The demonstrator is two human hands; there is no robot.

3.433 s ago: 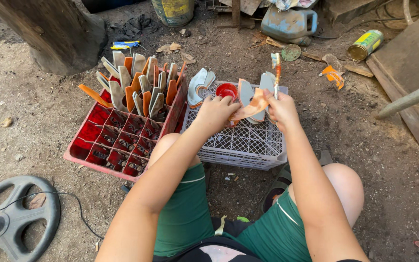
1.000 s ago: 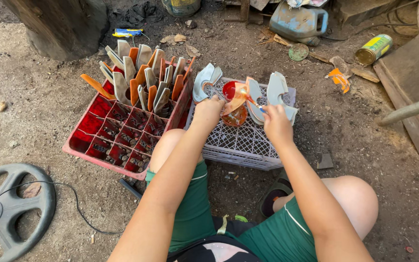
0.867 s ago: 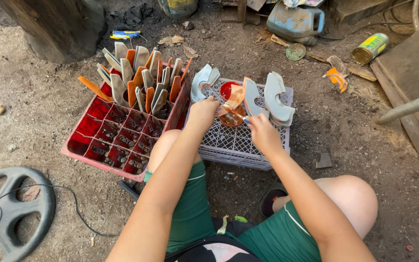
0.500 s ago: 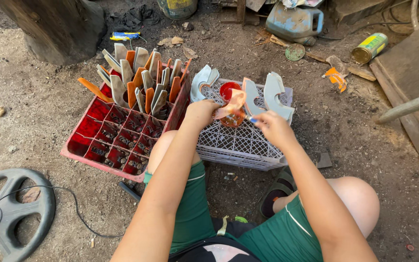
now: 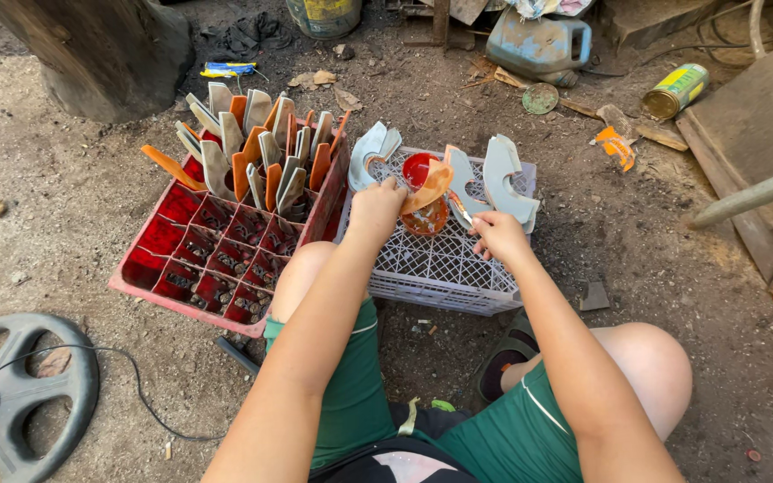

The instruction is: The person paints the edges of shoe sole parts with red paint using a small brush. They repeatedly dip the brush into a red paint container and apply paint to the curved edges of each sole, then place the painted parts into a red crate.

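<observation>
Pinching an orange-coated curved plate (image 5: pixel 428 186) in closed left hand (image 5: pixel 376 202) fingers above the red paint cup (image 5: pixel 422 207) on the white crate (image 5: pixel 445 259); gripping a small brush (image 5: pixel 460 209) in curled right hand (image 5: pixel 497 236) fingers, just beside.

Orange-painted curved plate (image 5: pixel 428 185) tilted over red paint cup (image 5: pixel 422 215), upturned grey crate (image 5: pixel 440 259)

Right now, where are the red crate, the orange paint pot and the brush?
red crate (image 5: pixel 149 288), head view, on its near left rim.
orange paint pot (image 5: pixel 420 170), head view, on the paint inside.
brush (image 5: pixel 460 208), head view, on its shaft above the right hand (image 5: pixel 498 234).
</observation>
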